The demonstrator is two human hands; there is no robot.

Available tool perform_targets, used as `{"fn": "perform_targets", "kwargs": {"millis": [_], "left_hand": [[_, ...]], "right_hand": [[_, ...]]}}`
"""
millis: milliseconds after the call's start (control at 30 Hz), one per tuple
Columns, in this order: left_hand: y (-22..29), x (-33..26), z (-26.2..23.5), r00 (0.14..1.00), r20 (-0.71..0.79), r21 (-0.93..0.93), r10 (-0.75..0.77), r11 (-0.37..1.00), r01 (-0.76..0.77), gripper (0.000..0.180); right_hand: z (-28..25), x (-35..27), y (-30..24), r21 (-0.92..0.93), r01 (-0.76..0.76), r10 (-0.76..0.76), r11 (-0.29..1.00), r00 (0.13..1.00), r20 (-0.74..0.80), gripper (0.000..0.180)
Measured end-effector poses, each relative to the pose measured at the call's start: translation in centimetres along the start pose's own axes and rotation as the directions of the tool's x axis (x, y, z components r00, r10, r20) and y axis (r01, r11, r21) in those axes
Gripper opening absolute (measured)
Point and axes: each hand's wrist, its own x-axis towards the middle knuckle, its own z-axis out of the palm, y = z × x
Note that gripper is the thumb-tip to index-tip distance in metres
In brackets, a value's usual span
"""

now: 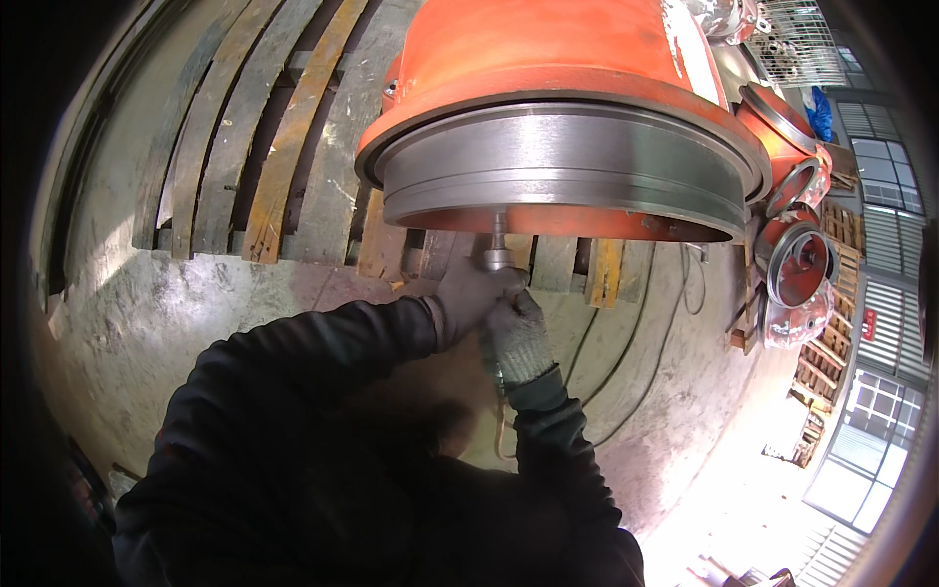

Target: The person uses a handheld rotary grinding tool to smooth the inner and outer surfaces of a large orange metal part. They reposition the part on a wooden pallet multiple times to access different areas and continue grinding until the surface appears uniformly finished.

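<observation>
Both my hands, in grey work gloves, are closed round a slim metal die grinder (498, 258). My left hand (465, 296) wraps its upper body, just below the silver collar. Lower down and to the right, my right hand (519, 338) grips the same tool. Its narrow shaft points up to the lower edge of a large orange casting (548, 44) with a bare, machined metal ring (567, 157). Whether the tip touches the casting cannot be seen, as it passes behind or against the rim. Most of the grinder's body is hidden by my gloves.
Weathered wooden pallets (328, 186) lie beneath and left of the casting. Dark hoses or cables (626, 342) curve over the concrete floor at right. More orange ring-shaped castings (797, 264) stand at far right, near stacked pallets (827, 362) and a wire basket (797, 44).
</observation>
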Motion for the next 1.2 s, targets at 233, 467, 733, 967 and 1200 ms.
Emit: {"fn": "perform_targets", "kwargs": {"millis": [233, 467, 733, 967, 1200], "left_hand": [[0.3, -0.3, 0.5, 0.999, -0.043, 0.023, -0.03, 0.999, 0.031, 0.025], [1.2, -0.2, 0.4, 0.996, -0.042, 0.072, 0.082, 0.994, -0.079, 0.019], [2.5, 1.3, 0.1, 0.97, 0.012, 0.137, 0.241, 0.961, -0.24, 0.014], [3.1, 1.1, 0.4, 0.992, 0.015, 0.106, 0.122, 0.987, -0.123, 0.011], [2.8, 1.4, 0.4, 0.99, 0.008, -0.019, 0.138, 0.99, -0.137, 0.015]], "right_hand": [[0.1, -0.5, 0.1, 0.007, -0.092, 0.093, 0.996, 0.995, -0.022, 0.038], [-1.6, 2.1, 1.2, 0.255, 0.001, -0.047, 0.967, 0.983, 0.175, 0.015], [-0.6, 3.4, -1.6, -0.671, 0.722, -0.662, 0.166, 0.586, 0.467, 0.027], [0.8, 1.4, -2.8, -0.5, 0.197, -0.21, 0.844, 0.977, 0.03, 0.033], [1.2, 2.5, -2.1, -0.318, 0.25, -0.267, 0.914, 0.964, -0.009, 0.03]]}}
